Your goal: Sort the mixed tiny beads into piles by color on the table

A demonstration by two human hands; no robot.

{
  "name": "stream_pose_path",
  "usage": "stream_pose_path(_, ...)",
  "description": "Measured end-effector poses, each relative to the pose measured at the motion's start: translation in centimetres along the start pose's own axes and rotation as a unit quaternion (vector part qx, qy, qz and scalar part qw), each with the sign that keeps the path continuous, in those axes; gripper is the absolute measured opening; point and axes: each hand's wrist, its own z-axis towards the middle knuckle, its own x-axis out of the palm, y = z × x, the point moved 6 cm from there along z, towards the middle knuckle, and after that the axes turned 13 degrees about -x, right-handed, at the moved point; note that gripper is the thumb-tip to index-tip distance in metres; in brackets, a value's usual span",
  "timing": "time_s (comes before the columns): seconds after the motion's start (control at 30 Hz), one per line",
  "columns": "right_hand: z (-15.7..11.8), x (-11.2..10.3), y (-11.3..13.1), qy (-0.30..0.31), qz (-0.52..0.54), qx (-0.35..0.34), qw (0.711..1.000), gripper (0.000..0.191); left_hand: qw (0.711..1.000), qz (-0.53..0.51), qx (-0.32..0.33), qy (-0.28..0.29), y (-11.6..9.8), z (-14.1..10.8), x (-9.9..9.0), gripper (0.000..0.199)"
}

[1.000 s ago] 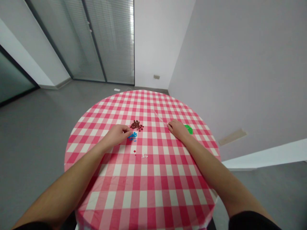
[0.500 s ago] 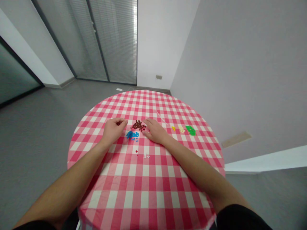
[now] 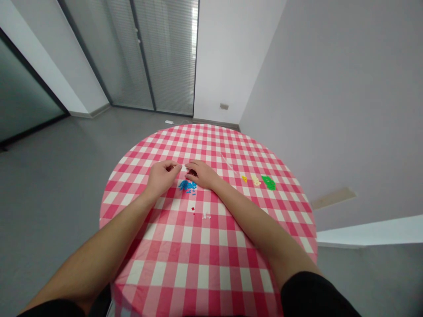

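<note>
As the right hand [image 3: 202, 174] cups dark-red beads [image 3: 192, 173], the left hand [image 3: 161, 178] pinches, hold unclear.

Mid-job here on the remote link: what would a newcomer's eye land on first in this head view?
A round table under a pink-and-white gingham cloth fills the lower middle of the view, with the bare left hand and right hand close together near its centre. Just below them lies a scatter of small bright blue pieces, and a bright green patch of pieces stands out toward the cloth's right side.
</note>
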Motion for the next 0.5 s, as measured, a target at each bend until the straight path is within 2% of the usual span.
stream_pose_path(0.13, 1.1, 0.5, 0.6, 0.028, 0.014, -0.037, 0.999, 0.023, 1.0, 0.003, 0.001, 0.001, -0.2, 0.0, 0.1, 0.027)
stream_pose_path(0.27, 1.6, 1.0, 0.8, 0.05, 0.029, -0.058, 0.997, 0.02, 1.0, 0.001, -0.006, 0.002, -0.2, -0.1, 0.1, 0.025)
stream_pose_path(0.5, 0.5, 0.9, -0.7, 0.042, 0.001, 0.016, 0.999, 0.022, 1.0, 0.0, 0.001, 0.003, 0.0, 0.0, 0.1, 0.027)
